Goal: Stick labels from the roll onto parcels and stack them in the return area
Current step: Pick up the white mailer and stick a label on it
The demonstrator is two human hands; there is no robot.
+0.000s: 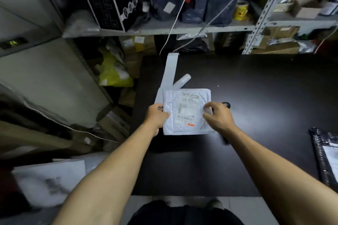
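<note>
Pinching both side edges of white parcel (186, 111) — left hand (157, 115) and right hand (216, 115) — at frame centre on dark surface (265, 87), probably steadying it; label strip (169, 71) trailing upward.

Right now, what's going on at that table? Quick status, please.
Left hand grips the parcel edge; right hand pinches its other side. Parcel flat on the table, label strip behind it. Nothing in the way.

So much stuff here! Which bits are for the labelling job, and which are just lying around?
For the job:
white padded parcel, held by left hand and right hand
label strip
black parcel

Lying about:
face mask box
yellow tape roll
yellow-green bag
</note>
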